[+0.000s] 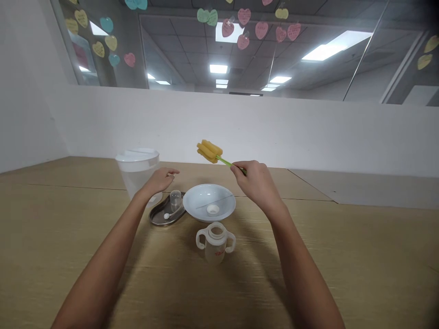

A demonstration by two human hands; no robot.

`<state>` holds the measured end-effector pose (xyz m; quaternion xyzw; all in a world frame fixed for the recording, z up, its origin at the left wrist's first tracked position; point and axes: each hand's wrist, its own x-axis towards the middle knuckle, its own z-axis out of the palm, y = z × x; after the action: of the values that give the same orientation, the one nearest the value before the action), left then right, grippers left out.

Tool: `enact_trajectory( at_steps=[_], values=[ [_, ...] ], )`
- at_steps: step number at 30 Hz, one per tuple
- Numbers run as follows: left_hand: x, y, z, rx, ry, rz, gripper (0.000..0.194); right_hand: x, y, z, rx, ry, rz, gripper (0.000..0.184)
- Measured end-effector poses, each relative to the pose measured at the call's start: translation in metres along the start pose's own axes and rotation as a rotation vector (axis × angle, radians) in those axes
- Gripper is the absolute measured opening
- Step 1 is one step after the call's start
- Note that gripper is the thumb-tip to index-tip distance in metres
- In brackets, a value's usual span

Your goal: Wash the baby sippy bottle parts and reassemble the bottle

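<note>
Head view shows you a wooden bench (343, 256) running back to a white wall (192, 121). Toward its back edge, on your left, stands a translucent bucket (132, 178), a white lid (137, 154) across its top. Right of that, around the middle of the bench, sits a wide white bowl (200, 194). Just beside the bowl's left rim lies a curved metal tray (158, 219).

Your sponge brush (210, 151) is in the air, well off the bench, its yellow head pointing up and left against the wall. Your right hand (255, 180) has its fingers curled around the green handle. Your left hand (159, 179) has its fingers loosely extended, in front of the bucket and near the tray; you can't tell whether it touches the bucket.

Closer to the bench's near edge, in front of the bowl, your two-handled bottle (215, 249) stands upright, its round mouth facing up. A clear cup (175, 198) stands in the tray. Smaller again, a white ring (212, 209) lies inside the bowl, and what looks like a straw with a white tip (167, 216) rests in the tray.
</note>
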<state>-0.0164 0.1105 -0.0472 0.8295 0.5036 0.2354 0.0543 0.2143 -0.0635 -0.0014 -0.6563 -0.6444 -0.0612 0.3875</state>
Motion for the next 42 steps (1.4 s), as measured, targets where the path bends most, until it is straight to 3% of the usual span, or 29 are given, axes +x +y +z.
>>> enact_trajectory(
  at_steps=[7, 12, 22, 29, 32, 35, 39, 42],
  values=[
    [0.000, -0.016, 0.007, 0.147, -0.272, -0.055, 0.033, 0.000, 0.002, 0.000, 0.013, -0.003, 0.006, 0.027],
    [0.003, -0.022, 0.019, 0.251, -0.385, -0.110, 0.024, 0.001, 0.003, 0.001, 0.008, -0.007, 0.002, 0.026],
    [-0.001, -0.018, 0.043, 0.324, -0.364, -0.158, 0.016, 0.000, 0.003, -0.001, 0.012, -0.020, 0.000, 0.027],
    [-0.005, -0.012, 0.035, 0.331, -0.317, -0.172, 0.022, 0.000, 0.005, -0.001, -0.003, -0.028, 0.003, 0.027],
    [-0.008, 0.006, 0.024, 0.328, -0.241, -0.112, 0.032, 0.001, 0.005, -0.003, -0.015, -0.018, 0.013, 0.026],
    [-0.012, 0.037, 0.027, 0.263, -0.182, 0.052, 0.043, 0.001, 0.006, -0.005, -0.018, -0.001, 0.030, 0.026],
    [-0.017, 0.071, 0.059, 0.138, -0.267, 0.317, 0.032, 0.002, 0.008, -0.006, -0.021, 0.018, 0.034, 0.026],
    [-0.016, 0.076, 0.087, 0.132, -0.321, 0.375, 0.025, 0.002, 0.009, -0.006, -0.024, 0.014, 0.030, 0.027]
  ],
)
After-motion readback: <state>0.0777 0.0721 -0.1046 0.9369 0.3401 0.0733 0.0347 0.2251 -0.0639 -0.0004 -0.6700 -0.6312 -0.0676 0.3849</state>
